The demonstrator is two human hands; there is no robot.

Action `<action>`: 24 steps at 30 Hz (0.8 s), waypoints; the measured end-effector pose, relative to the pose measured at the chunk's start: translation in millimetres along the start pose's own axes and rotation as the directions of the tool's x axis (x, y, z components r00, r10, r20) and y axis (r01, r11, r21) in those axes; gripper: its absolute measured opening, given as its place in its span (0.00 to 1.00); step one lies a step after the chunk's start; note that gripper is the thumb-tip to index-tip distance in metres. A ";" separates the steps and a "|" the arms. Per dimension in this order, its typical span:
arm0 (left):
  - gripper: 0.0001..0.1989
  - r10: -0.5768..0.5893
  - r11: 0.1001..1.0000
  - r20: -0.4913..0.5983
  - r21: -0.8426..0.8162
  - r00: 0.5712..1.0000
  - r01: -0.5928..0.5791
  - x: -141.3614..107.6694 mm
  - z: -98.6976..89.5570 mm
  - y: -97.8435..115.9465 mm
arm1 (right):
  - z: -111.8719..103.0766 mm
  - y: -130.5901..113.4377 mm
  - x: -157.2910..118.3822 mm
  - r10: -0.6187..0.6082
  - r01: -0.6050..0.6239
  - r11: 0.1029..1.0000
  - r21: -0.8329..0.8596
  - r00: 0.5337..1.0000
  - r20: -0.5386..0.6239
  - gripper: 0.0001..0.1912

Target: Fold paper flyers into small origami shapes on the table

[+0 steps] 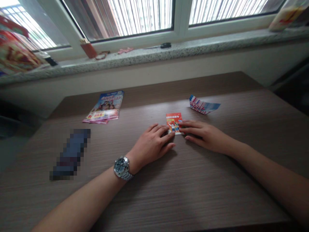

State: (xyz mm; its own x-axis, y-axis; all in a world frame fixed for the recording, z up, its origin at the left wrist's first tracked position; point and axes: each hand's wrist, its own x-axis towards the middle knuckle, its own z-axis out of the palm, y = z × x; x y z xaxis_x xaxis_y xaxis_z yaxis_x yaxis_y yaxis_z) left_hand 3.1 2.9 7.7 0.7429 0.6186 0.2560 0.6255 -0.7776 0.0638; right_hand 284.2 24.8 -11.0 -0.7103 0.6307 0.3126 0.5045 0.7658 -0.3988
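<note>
A small red and white printed paper (174,121), with cartoon figures on it, lies flat on the brown table (207,193). My left hand (154,143) rests at its lower left corner, fingers stretched out and touching the paper. From the right, my right hand (204,133) lays its extended fingertips on the paper's right edge. Neither hand grips anything. A silver wristwatch (122,167) sits on my left wrist. Just beyond my right hand stands a folded blue and red printed paper (202,105), bent up off the tabletop.
Several colourful flyers (107,104) lie stacked at the back left. Nearer, a dark pixelated object (71,154) lies on the table. Along the granite windowsill (193,48) are scissors (165,45), a brown case (88,50) and a red printed bag (16,51).
</note>
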 end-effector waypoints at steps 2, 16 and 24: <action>0.20 0.012 1.000 -0.011 -0.001 1.000 -0.012 0.0 -0.5 -0.1 | 0.3 0.8 -0.2 -0.003 0.003 1.000 0.005 1.000 0.005 0.17; 0.17 -0.001 0.998 -0.057 -0.063 0.998 -0.003 1.1 3.5 3.1 | 5.7 -5.9 2.7 -0.058 0.058 0.996 0.061 0.998 -0.004 0.17; 0.19 -0.025 0.999 -0.067 -0.040 0.997 0.023 1.2 4.1 4.0 | 5.7 -9.7 4.5 -0.062 0.061 0.993 0.106 0.998 0.004 0.18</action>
State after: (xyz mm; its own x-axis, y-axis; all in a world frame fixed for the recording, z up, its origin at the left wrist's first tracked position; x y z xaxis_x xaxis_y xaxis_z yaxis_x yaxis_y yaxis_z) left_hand 7.4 1.1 4.3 0.7093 0.6291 0.3181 0.6321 -0.7673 0.1079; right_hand 273.3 19.5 -10.6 -0.7421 0.5817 0.3330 0.4055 0.7853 -0.4678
